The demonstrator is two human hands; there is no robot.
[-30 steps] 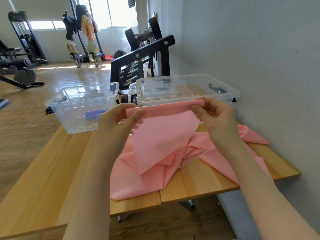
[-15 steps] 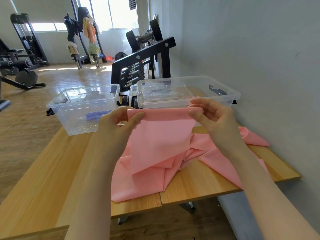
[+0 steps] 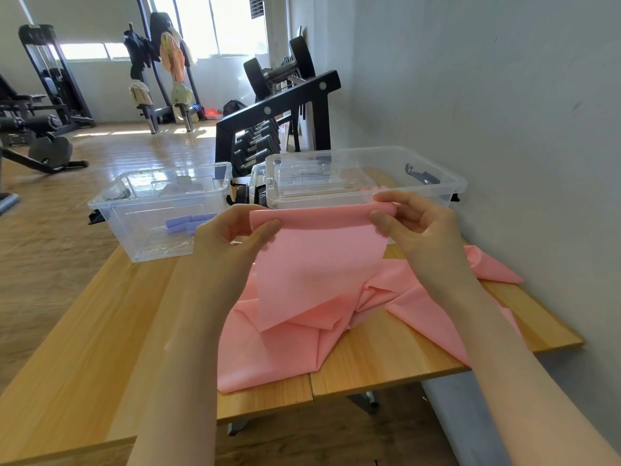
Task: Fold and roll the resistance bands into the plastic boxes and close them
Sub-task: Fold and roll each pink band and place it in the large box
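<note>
Since a moment ago our hands have drawn the band's folded edge flatter and straighter. Our left hand [image 3: 232, 237] and right hand [image 3: 416, 227] pinch the smooth pink band [image 3: 316, 264].

Two clear boxes [image 3: 161, 210] [image 3: 366, 178], one pink band [image 3: 312, 297]

Both hands have drawn the pink band's [image 3: 319, 264] folded top edge taut, the hanging panel now flatter.
</note>
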